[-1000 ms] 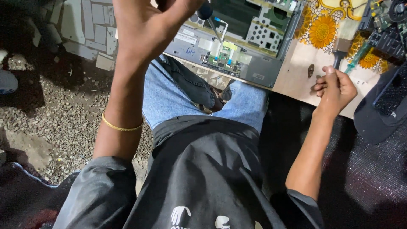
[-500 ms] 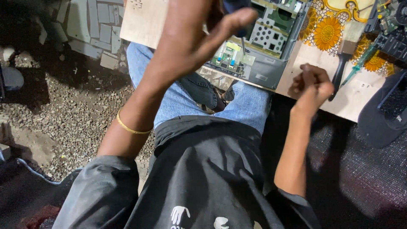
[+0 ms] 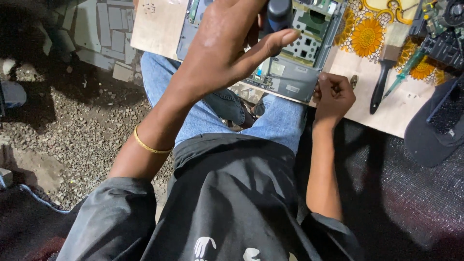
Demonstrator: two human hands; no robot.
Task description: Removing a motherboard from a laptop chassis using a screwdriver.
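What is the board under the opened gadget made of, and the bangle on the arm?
The board looks like pale plywood: flat, matte, light tan, with a thin straight edge. The bangle on the left wrist looks like polished metal, gold in colour, thin and shiny; it may be plated, which cannot be told from here.

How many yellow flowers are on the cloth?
3 that I can see: one big flower near the brush, one partial by the green screwdriver, one cut off at the top edge. More may be hidden.
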